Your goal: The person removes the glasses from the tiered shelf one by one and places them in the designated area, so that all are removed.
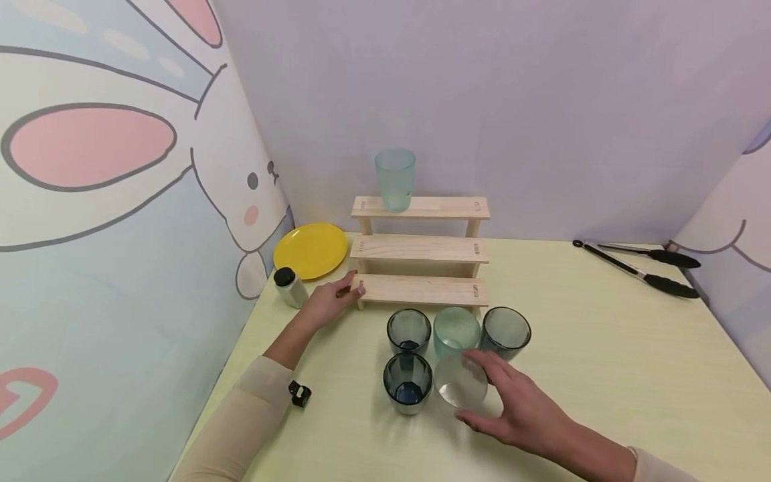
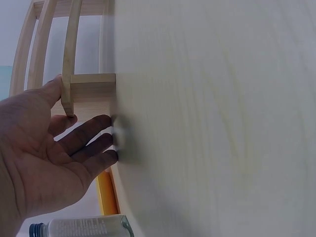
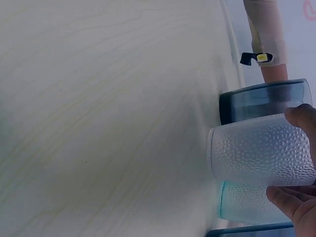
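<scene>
Tumblers, head view: five grouped mouth-up on pale table (image 1: 590, 348), in front of three-step wooden rack (image 1: 421, 249). Row nearer the rack, left to right: rear dark tumbler (image 1: 409, 329), green tumbler (image 1: 456, 329), right dark tumbler (image 1: 506, 328). Row nearer the person: front dark tumbler (image 1: 408, 380), with clear tumbler (image 1: 458, 383) just to its right. Right hand (image 1: 525, 410) grips the clear tumbler, thumb and fingers on opposite sides; inside visible down to the base. Front dark tumbler likewise seen through to a dark blue base. Sixth vessel, frosted tumbler (image 1: 395, 179), upright toward the left of the top step. Left hand (image 1: 325, 304) pinches the left end of the lowest step. Near that hand: black-capped jar (image 1: 291, 289), with yellow plate (image 1: 313, 249) behind it. Tongs (image 1: 668, 286) at far right.

Left wrist view: thumb and one finger on the plank end; other three fingers loosely bent. Jar has clear walls and printed lettering; contents cannot be identified. Plate edge shows beyond.

Right wrist view: clear tumbler wall is pebbled. Front dark tumbler on one side, green tumbler on the other. Cannot tell whether the gripped base touches the table.
</scene>
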Demonstrator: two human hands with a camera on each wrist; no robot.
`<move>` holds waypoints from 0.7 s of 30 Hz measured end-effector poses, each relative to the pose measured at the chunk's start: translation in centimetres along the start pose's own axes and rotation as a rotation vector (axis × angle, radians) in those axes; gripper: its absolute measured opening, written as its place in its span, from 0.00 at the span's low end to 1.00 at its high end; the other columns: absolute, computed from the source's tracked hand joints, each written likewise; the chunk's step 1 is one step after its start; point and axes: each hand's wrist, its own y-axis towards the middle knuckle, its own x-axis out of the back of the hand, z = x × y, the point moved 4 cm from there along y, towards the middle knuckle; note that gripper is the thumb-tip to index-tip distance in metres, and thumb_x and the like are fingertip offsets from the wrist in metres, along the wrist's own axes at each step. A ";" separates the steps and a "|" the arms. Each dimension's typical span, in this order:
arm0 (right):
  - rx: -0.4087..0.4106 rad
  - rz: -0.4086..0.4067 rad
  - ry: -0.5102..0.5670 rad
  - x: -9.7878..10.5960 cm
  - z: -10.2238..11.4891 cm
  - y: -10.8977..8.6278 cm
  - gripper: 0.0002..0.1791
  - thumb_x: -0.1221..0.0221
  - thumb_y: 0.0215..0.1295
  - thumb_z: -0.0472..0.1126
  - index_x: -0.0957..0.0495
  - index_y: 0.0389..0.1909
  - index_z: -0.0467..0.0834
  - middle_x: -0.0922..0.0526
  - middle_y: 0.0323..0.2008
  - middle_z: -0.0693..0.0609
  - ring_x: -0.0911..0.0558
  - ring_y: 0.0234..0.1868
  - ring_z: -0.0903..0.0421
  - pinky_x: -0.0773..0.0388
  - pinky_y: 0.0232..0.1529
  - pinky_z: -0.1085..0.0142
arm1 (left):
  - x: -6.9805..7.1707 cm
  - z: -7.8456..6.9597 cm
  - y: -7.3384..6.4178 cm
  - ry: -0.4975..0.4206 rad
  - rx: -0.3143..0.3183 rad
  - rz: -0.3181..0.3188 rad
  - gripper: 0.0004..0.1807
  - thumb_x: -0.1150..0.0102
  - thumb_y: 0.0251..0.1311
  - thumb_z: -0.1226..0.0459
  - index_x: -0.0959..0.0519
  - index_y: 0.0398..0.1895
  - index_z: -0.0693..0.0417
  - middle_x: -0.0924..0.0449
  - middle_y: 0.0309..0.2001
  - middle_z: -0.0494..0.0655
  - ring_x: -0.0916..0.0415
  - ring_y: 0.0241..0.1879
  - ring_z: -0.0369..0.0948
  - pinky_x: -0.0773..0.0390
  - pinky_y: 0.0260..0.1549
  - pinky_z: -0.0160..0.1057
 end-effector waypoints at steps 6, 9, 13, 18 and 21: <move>-0.023 0.016 -0.014 0.0 0.2 0.0 0.48 0.21 0.63 0.64 0.27 0.75 0.43 0.15 0.62 0.54 0.11 0.51 0.56 0.10 0.45 0.60 | 0.0 -0.1 0.0 0.002 -0.001 -0.001 0.49 0.47 0.74 0.27 0.42 0.90 0.36 0.29 0.82 0.57 0.31 0.82 0.58 0.29 0.79 0.64; -0.013 0.008 -0.027 -0.1 0.2 0.0 0.48 0.22 0.63 0.65 0.27 0.74 0.42 0.15 0.61 0.55 0.11 0.50 0.58 0.10 0.45 0.61 | 0.0 -0.1 0.0 0.007 -0.002 -0.003 0.49 0.47 0.75 0.27 0.42 0.90 0.36 0.29 0.82 0.57 0.31 0.82 0.58 0.29 0.79 0.64; -0.006 0.002 -0.037 -0.2 0.1 0.0 0.48 0.23 0.63 0.66 0.27 0.73 0.42 0.15 0.60 0.55 0.11 0.48 0.59 0.11 0.43 0.62 | 0.0 -0.1 -0.1 0.009 -0.005 -0.004 0.49 0.47 0.75 0.28 0.43 0.91 0.37 0.29 0.82 0.57 0.31 0.82 0.58 0.29 0.79 0.63; -0.022 0.018 -0.040 0.1 0.2 0.1 0.50 0.21 0.60 0.68 0.26 0.73 0.43 0.16 0.61 0.56 0.12 0.47 0.61 0.11 0.42 0.64 | 0.0 -0.1 -0.1 0.014 -0.005 0.001 0.49 0.48 0.75 0.27 0.43 0.91 0.36 0.30 0.82 0.57 0.31 0.82 0.59 0.29 0.79 0.64; -0.026 0.024 -0.023 0.6 0.4 0.4 0.50 0.20 0.58 0.67 0.25 0.72 0.44 0.18 0.60 0.59 0.12 0.47 0.64 0.12 0.44 0.68 | 0.0 -0.1 -0.1 0.015 -0.003 -0.001 0.49 0.48 0.75 0.28 0.43 0.91 0.36 0.30 0.82 0.57 0.31 0.82 0.59 0.29 0.78 0.65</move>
